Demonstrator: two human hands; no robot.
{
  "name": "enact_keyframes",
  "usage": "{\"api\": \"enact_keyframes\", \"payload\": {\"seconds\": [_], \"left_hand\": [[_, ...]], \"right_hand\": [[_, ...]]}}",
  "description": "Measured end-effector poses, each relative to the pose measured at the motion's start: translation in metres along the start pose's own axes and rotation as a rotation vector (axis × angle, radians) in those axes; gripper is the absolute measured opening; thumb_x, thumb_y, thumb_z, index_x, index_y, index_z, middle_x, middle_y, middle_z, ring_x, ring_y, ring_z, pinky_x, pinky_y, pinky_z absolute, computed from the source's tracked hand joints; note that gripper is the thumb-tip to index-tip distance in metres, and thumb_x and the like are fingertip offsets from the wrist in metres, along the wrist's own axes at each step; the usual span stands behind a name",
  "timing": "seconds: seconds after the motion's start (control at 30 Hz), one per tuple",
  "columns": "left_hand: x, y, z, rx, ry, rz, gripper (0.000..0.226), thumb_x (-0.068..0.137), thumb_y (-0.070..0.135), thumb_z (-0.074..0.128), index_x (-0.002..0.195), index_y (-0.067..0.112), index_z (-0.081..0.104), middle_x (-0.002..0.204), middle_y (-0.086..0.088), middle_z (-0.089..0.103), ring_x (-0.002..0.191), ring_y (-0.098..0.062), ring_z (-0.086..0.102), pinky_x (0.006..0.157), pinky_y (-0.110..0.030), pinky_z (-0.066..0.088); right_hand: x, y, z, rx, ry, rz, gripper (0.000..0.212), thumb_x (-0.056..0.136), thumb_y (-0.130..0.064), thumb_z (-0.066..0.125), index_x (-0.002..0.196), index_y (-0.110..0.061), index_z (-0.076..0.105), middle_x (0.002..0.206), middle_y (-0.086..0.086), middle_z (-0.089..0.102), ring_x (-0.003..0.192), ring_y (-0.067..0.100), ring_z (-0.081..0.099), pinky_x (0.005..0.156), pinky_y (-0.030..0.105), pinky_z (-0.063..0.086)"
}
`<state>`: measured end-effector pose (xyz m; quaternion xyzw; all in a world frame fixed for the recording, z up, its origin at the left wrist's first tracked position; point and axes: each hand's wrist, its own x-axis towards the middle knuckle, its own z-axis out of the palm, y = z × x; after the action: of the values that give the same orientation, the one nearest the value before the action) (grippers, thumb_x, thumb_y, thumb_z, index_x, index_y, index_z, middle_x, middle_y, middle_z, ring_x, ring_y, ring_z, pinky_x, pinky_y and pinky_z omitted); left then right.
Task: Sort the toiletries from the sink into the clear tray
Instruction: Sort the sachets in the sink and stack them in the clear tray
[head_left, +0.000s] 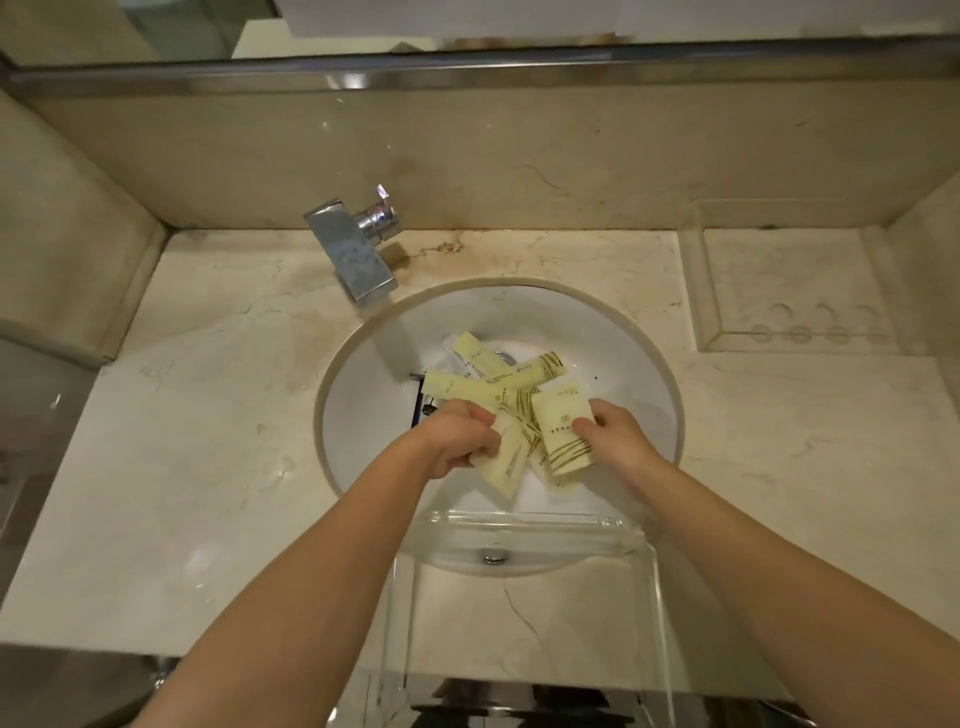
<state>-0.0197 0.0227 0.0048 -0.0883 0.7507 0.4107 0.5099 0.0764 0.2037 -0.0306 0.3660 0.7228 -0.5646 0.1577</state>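
Note:
Several pale yellow toiletry packets (498, 382) lie piled in the round white sink (634, 395). My left hand (460, 436) is closed on a long flat packet (501, 462) at the near side of the pile. My right hand (613, 434) grips a wider packet with brown stripes (561, 431) beside it. A clear tray (519, 522) stands on the counter at the sink's near rim, below my forearms, with nothing visible in it. A dark blue item (417, 410) pokes out at the pile's left edge.
A chrome faucet (353, 249) overhangs the sink from the back left. A second clear tray (779, 280) with round cutouts sits at the back right of the marble counter (208, 441). A mirror runs along the top.

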Motion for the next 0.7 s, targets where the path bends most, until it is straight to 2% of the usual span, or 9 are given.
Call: {"api": "enact_keyframes", "payload": {"seconds": [0.07,0.1,0.17,0.23,0.33,0.4,0.5,0.6,0.7], "left_hand": [[-0.011,-0.001,-0.003,0.023,0.013,0.046,0.025,0.077,-0.010,0.059,0.090,0.010,0.059,0.084,-0.007,0.057,0.072,-0.019,0.055,0.062,-0.027,0.048],[-0.017,-0.001,-0.004,0.031,0.024,0.075,0.024,0.077,-0.011,0.059,0.080,0.012,0.057,0.080,-0.006,0.055,0.070,-0.019,0.052,0.061,-0.027,0.047],[-0.030,-0.002,-0.004,0.030,0.029,0.141,0.027,0.077,-0.011,0.058,0.072,0.014,0.051,0.077,-0.005,0.052,0.069,-0.020,0.050,0.060,-0.026,0.045],[-0.046,-0.002,-0.001,0.055,-0.017,0.210,0.027,0.078,-0.011,0.059,0.072,0.014,0.050,0.076,-0.003,0.052,0.068,-0.017,0.051,0.059,-0.024,0.044],[-0.067,-0.006,0.007,0.081,-0.149,0.288,0.023,0.078,-0.007,0.064,0.077,0.014,0.055,0.085,-0.003,0.060,0.077,-0.017,0.059,0.070,-0.027,0.049],[-0.078,-0.010,0.010,0.044,-0.225,0.312,0.016,0.080,0.001,0.069,0.080,0.013,0.059,0.088,-0.001,0.064,0.082,-0.015,0.062,0.079,-0.030,0.052],[-0.092,-0.016,0.011,-0.053,-0.223,0.332,0.007,0.086,0.007,0.067,0.083,0.009,0.061,0.090,-0.006,0.065,0.085,-0.019,0.064,0.085,-0.039,0.058],[-0.103,-0.023,0.012,-0.076,-0.036,0.384,0.027,0.083,-0.002,0.069,0.097,0.008,0.049,0.075,-0.006,0.055,0.062,-0.021,0.061,0.070,-0.039,0.060],[-0.112,-0.031,0.009,-0.031,-0.047,0.398,0.060,0.083,-0.004,0.068,0.128,0.024,0.039,0.073,-0.005,0.048,0.051,-0.019,0.059,0.062,-0.038,0.061]], "right_hand": [[-0.011,-0.007,0.001,0.152,0.023,0.017,0.025,0.089,-0.006,0.053,0.114,-0.010,0.054,0.110,0.011,0.065,0.096,0.025,0.065,0.086,0.044,0.055],[-0.018,-0.010,0.002,0.263,0.009,0.037,0.030,0.088,-0.003,0.053,0.116,-0.011,0.052,0.113,0.012,0.065,0.098,0.027,0.065,0.084,0.046,0.056],[-0.035,-0.018,0.006,0.463,-0.053,0.069,0.033,0.089,0.002,0.049,0.119,-0.012,0.052,0.112,0.013,0.067,0.098,0.027,0.067,0.074,0.041,0.058],[-0.052,-0.027,0.011,0.585,-0.112,0.073,0.032,0.090,0.006,0.045,0.116,-0.011,0.056,0.109,0.013,0.069,0.097,0.027,0.068,0.073,0.039,0.058],[-0.075,-0.034,0.019,0.710,-0.168,0.048,0.032,0.087,0.011,0.042,0.103,-0.007,0.062,0.101,0.014,0.072,0.092,0.028,0.069,0.077,0.044,0.057],[-0.088,-0.036,0.022,0.718,-0.185,0.027,0.034,0.084,0.012,0.042,0.103,-0.004,0.065,0.097,0.014,0.073,0.087,0.028,0.070,0.074,0.041,0.057],[-0.107,-0.035,0.024,0.713,-0.168,0.000,0.040,0.083,0.014,0.040,0.107,-0.005,0.065,0.099,0.012,0.074,0.089,0.027,0.070,0.074,0.040,0.057],[-0.121,-0.031,0.025,0.722,-0.163,-0.015,0.048,0.085,0.014,0.036,0.116,-0.014,0.061,0.108,0.009,0.072,0.101,0.028,0.068,0.081,0.044,0.056],[-0.134,-0.026,0.027,0.745,-0.198,-0.022,0.041,0.091,0.009,0.035,0.108,-0.018,0.061,0.099,0.006,0.075,0.096,0.027,0.070,0.078,0.044,0.056]]}}
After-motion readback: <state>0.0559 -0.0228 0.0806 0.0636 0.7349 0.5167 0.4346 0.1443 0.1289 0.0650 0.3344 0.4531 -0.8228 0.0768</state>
